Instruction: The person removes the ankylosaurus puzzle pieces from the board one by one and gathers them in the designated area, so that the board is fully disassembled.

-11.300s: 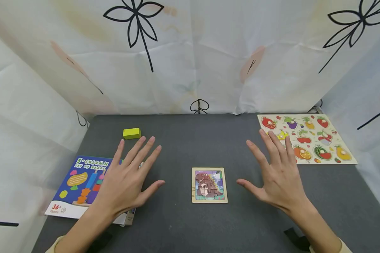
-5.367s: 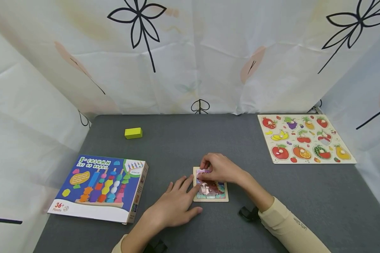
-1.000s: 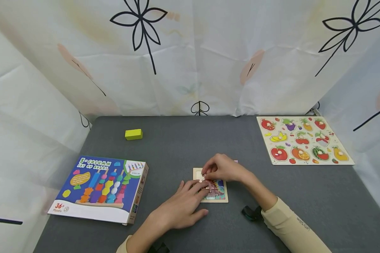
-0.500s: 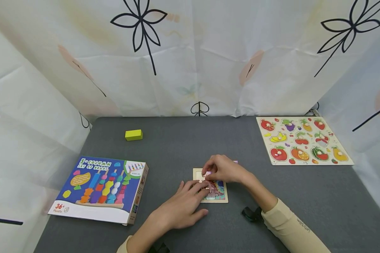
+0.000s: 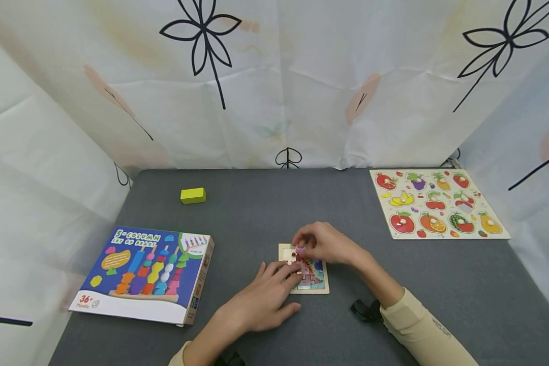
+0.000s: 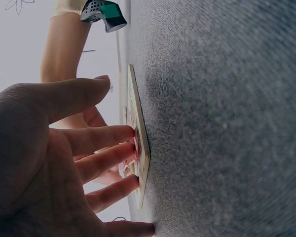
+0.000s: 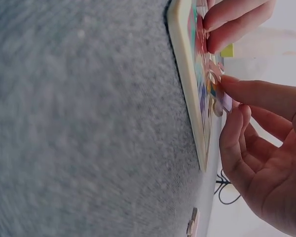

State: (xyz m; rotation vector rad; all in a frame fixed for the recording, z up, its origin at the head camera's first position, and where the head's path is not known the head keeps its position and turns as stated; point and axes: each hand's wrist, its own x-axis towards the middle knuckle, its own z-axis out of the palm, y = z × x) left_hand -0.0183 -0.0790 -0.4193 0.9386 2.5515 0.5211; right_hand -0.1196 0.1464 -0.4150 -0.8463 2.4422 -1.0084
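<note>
A small jigsaw puzzle in a wooden tray (image 5: pixel 321 292) lies at the table's middle, its picture partly covered by both hands. My left hand (image 5: pixel 264 300) reaches in from the left, with extended fingertips (image 6: pixel 130 150) on the picture. My right hand (image 5: pixel 327 245) pinches a purple-edged puzzle piece (image 7: pixel 226 101) between thumb and index finger; the piece stands tilted up at the tray's upper part. Bare pale tray bottom shows at the upper left corner. One loose puzzle piece (image 7: pixel 193 223) lies on the table beyond the tray, mostly hidden by my right hand in the head view.
A blue bead-set box (image 5: pixel 142 274) lies at the left. Behind it sits a yellow block (image 5: pixel 193 195). A fruit peg board (image 5: pixel 439 203) lies at the back right. White printed curtains (image 5: pixel 320 101) enclose the grey table (image 5: pixel 247 218).
From hovering apart, both hands have come to the puzzle. One piece now lies beyond the tray. In the last half second, my right hand tilts up a second piece by the upper edge.
</note>
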